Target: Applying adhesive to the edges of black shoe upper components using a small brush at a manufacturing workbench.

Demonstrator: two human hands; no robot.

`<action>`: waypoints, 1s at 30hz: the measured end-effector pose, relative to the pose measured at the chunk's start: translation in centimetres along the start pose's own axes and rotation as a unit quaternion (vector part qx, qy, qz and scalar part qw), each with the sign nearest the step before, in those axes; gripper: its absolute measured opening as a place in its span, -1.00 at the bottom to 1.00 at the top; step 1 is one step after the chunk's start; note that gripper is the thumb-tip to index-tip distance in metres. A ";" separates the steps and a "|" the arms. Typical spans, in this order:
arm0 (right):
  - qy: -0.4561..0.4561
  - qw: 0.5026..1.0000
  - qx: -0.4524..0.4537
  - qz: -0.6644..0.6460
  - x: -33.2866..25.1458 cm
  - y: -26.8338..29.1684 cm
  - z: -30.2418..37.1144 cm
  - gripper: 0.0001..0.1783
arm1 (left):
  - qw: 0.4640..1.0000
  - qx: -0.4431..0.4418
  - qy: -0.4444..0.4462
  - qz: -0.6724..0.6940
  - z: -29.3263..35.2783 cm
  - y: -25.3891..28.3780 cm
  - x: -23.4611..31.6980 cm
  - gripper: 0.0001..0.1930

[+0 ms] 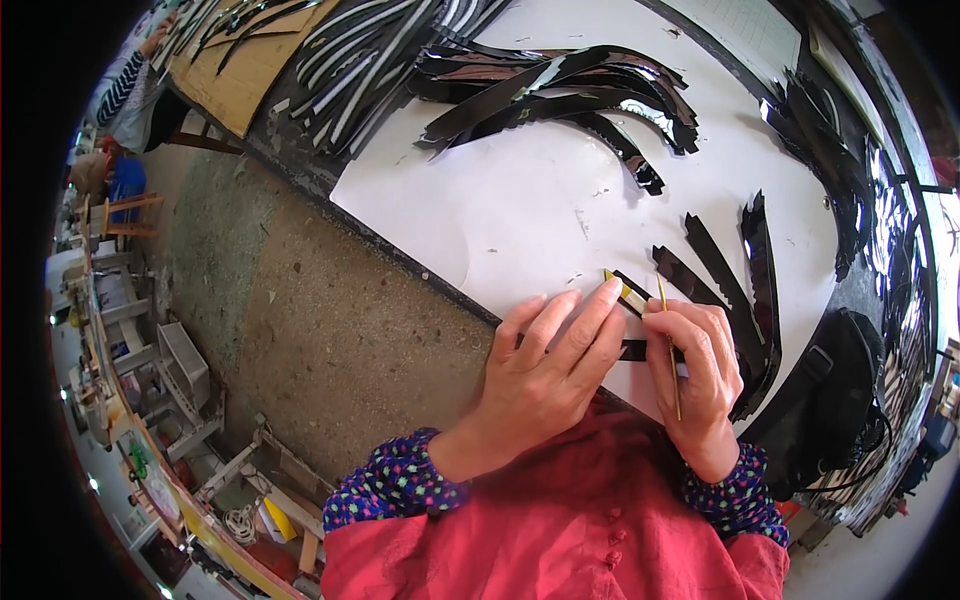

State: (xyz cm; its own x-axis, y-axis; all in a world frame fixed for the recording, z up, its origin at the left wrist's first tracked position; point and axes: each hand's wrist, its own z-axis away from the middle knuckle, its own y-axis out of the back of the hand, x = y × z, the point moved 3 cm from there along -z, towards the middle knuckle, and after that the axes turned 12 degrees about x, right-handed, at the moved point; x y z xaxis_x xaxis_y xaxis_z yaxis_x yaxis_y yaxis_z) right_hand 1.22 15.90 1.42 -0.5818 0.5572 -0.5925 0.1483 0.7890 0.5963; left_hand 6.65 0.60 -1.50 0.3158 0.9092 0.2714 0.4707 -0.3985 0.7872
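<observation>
My left hand [550,355] lies over the near edge of the white work surface [470,220], fingers stretched out and slightly apart. Its index fingertip rests against a small yellow-edged strip [628,296] set along a narrow dark piece. Pinched in my right hand [705,370] is a thin yellow stick [662,292], held nearly upright; its kind is unclear. Part of a short black strip [633,351] shows between the hands, the rest hidden beneath them. Right beyond my right hand, several glossy dark strips with jagged ends [760,262] fan out.
A heap of curved black strips [540,95] lies at the far side, beside bundled grey-edged strips [365,65]. More dark strips [825,160] pile up at the right, above a black bag [835,375]. Another person's striped sleeve [122,88] appears far left, near cardboard [240,80].
</observation>
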 end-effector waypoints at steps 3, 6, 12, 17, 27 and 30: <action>0.002 1.000 -0.002 -0.001 0.0 0.0 0.0 -0.60 | 1.000 -0.009 0.001 0.006 -0.1 0.2 0.0 -0.61; 0.004 1.000 0.003 0.003 -0.1 0.0 0.0 -0.61 | 1.000 -0.010 -0.003 0.000 -0.1 0.2 0.1 -0.61; -0.001 1.000 -0.005 -0.002 -0.1 0.2 0.1 -0.63 | 1.000 0.011 0.005 -0.004 -0.2 -0.2 0.1 -0.68; -0.006 1.000 -0.008 -0.010 0.0 0.3 0.0 -0.62 | 1.000 0.013 -0.002 -0.017 0.1 -0.4 0.1 -0.68; -0.016 1.000 -0.009 -0.016 0.1 0.3 0.1 -0.63 | 1.000 0.016 -0.002 -0.018 0.2 -0.5 0.1 -0.68; -0.008 1.000 -0.008 -0.008 0.1 0.3 0.2 -0.62 | 1.000 0.013 0.001 -0.012 0.1 -0.5 0.1 -0.69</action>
State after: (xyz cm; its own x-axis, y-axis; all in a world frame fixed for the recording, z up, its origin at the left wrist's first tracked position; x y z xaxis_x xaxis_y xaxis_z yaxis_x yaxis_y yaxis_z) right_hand 1.30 16.24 1.40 -0.5704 0.5488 -0.6111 0.1263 0.7938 0.5950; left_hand 6.51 0.91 -1.91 0.3019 0.9191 0.2532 0.5005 -0.3788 0.7785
